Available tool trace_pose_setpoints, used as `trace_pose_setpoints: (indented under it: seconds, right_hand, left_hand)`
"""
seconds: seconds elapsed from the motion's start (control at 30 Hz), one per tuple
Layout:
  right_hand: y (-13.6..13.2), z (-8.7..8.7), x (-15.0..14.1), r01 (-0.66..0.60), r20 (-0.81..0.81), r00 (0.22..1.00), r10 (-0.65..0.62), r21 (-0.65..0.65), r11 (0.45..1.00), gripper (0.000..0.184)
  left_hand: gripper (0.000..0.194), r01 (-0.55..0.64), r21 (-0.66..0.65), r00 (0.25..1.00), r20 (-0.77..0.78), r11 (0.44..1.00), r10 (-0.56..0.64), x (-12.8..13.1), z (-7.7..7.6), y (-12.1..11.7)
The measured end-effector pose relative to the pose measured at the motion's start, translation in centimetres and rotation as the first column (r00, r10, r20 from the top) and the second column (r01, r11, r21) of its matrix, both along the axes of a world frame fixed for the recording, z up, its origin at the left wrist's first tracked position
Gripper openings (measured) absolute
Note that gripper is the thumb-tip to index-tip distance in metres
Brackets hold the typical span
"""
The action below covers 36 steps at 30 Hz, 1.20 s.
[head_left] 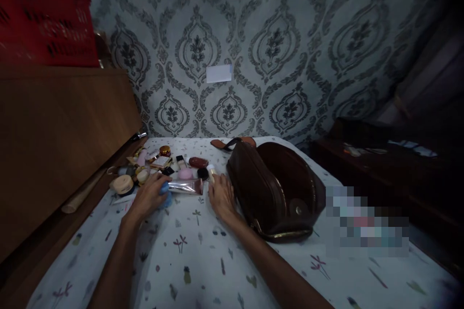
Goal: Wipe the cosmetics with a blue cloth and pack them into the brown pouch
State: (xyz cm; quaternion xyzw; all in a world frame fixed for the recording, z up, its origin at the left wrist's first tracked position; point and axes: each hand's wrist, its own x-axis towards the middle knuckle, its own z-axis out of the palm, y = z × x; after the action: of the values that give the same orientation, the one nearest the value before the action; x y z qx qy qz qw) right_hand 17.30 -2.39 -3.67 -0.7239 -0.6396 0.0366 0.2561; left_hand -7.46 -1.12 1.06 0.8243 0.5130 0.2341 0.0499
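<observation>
My left hand is closed around the blue end of a shiny silver and pinkish squeeze tube, which points right, low over the bedsheet. Another bit of blue shows under the fingers; what it is I cannot make out. My right hand curls over a small pale bottle with a white cap, its lower part hidden by the fingers. Right beside that hand stands a brown leather bag, its zip top gaping. Between and behind the hands lie a pink rounded item and a round black item.
Several cosmetics lie at the left, among them a round beige-topped jar and a gold-rimmed jar. A wooden cabinet bearing a red basket borders the left side. The patterned wall closes off the back.
</observation>
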Motion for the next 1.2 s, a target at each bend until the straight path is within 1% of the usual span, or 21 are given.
trace_pose_setpoints:
  seconds: [0.1, 0.17, 0.23, 0.27, 0.3, 0.33, 0.4, 0.43, 0.5, 0.57, 0.6, 0.63, 0.67, 0.7, 0.73, 0.77, 0.83, 0.9, 0.97, 1.03, 1.2]
  right_hand:
    - [0.2, -0.9, 0.0, -0.021, -0.004, 1.0, 0.021, 0.023, 1.0, 0.048]
    - [0.3, -1.2, 0.2, -0.04, -0.05, 0.998, 0.043, 0.059, 0.997, 0.053]
    - [0.3, -1.3, 0.5, -0.061, -0.165, 0.983, 0.081, 0.122, 0.991, 0.057]
    - [0.3, -1.4, 0.6, -0.072, -0.25, 0.962, 0.111, 0.163, 0.984, 0.059]
    - [0.3, -1.4, 0.8, -0.077, -0.349, 0.926, 0.147, 0.204, 0.976, 0.06]
    - [0.1, -1.4, 0.9, -0.077, -0.458, 0.87, 0.182, 0.239, 0.968, 0.061]
    - [-0.3, -1.4, 1.0, -0.072, -0.67, 0.704, 0.235, 0.262, 0.962, 0.059]
    - [-0.7, -1.3, 1.1, -0.077, -0.764, 0.596, 0.247, 0.252, 0.965, 0.059]
    - [-1.7, -1.0, 1.3, -0.121, -0.91, 0.339, 0.24, 0.211, 0.97, 0.059]
    - [-2.9, -0.6, 1.5, -0.21, -0.979, 0.066, 0.192, 0.174, 0.962, 0.053]
    - [-3.5, -0.4, 1.6, -0.259, -0.986, -0.057, 0.156, 0.165, 0.952, 0.048]
    - [-4.1, -0.1, 1.6, -0.309, -0.981, -0.157, 0.113, 0.157, 0.938, 0.043]
    - [-4.7, 0.1, 1.7, -0.36, -0.971, -0.231, 0.067, 0.15, 0.921, 0.039]
    - [-5.2, 0.3, 1.7, -0.406, -0.96, -0.278, 0.028, 0.144, 0.902, 0.037]
    - [-5.7, 0.5, 1.6, -0.444, -0.954, -0.3, -0.002, 0.138, 0.885, 0.036]
    - [-6.0, 0.6, 1.6, -0.478, -0.953, -0.303, -0.019, 0.135, 0.868, 0.036]
    - [-6.5, 0.7, 1.4, -0.525, -0.963, -0.269, -0.012, 0.137, 0.84, 0.036]
    - [-6.7, 0.6, 1.3, -0.554, -0.975, -0.219, 0.018, 0.14, 0.821, 0.037]
    - [-6.6, 0.3, 1.3, -0.57, -0.984, -0.169, 0.051, 0.14, 0.81, 0.039]
    - [-6.5, 0.0, 1.2, -0.569, -0.989, -0.12, 0.089, 0.142, 0.81, 0.041]
    - [-6.6, -0.3, 1.3, -0.588, -0.982, 0.042, 0.182, 0.124, 0.8, 0.042]
  left_hand:
    - [0.04, 0.009, 0.043, 1.0, -0.02, 0.999, -0.008, 0.2, -0.1, -0.1]
    - [0.042, 0.027, 0.044, 0.999, -0.032, 0.999, -0.025, 0.7, -0.3, -0.2]
    - [0.043, 0.029, 0.048, 0.999, -0.038, 0.998, -0.027, 1.0, -0.4, -0.3]
    - [0.044, 0.025, 0.056, 0.999, -0.035, 0.998, -0.023, 1.2, -0.4, -0.4]
    - [0.044, 0.022, 0.068, 0.999, -0.026, 0.997, -0.02, 1.3, -0.4, -0.4]
    - [0.044, 0.016, 0.086, 1.0, -0.006, 0.996, -0.015, 1.4, -0.4, -0.4]
    - [0.044, -0.022, 0.136, 0.997, 0.076, 0.99, 0.012, 1.7, -0.3, -0.5]
    - [0.044, -0.05, 0.159, 0.99, 0.137, 0.986, 0.028, 2.0, -0.2, -0.6]
    - [0.044, -0.118, 0.172, 0.956, 0.285, 0.978, 0.065, 2.8, -0.1, -0.7]
    - [0.046, -0.167, 0.134, 0.897, 0.431, 0.977, 0.094, 3.9, -0.1, -1.1]
    - [0.047, -0.169, 0.108, 0.865, 0.493, 0.98, 0.095, 4.6, -0.1, -1.3]
    - [0.047, -0.151, 0.08, 0.834, 0.545, 0.985, 0.084, 5.3, -0.1, -1.5]
    - [0.047, -0.108, 0.055, 0.809, 0.586, 0.993, 0.056, 6.0, -0.2, -1.8]
    - [0.046, -0.045, 0.038, 0.79, 0.613, 0.998, 0.012, 6.6, -0.3, -2.1]
    - [0.044, 0.032, 0.028, 0.777, 0.628, 0.999, -0.042, 7.2, -0.4, -2.5]
    - [0.043, 0.108, 0.022, 0.772, 0.628, 0.994, -0.098, 7.8, -0.5, -2.8]
    - [0.039, 0.238, 0.027, 0.789, 0.578, 0.971, -0.21, 8.5, -0.6, -3.4]
    - [0.035, 0.304, 0.034, 0.827, 0.487, 0.952, -0.281, 8.8, -0.6, -3.8]
    - [0.033, 0.304, 0.038, 0.863, 0.411, 0.952, -0.292, 8.9, -0.5, -4.0]
    - [0.033, 0.284, 0.031, 0.885, 0.377, 0.958, -0.274, 8.9, -0.5, -4.0]
    - [0.034, 0.244, -0.046, 0.896, 0.393, 0.969, -0.207, 8.9, -0.6, -3.7]
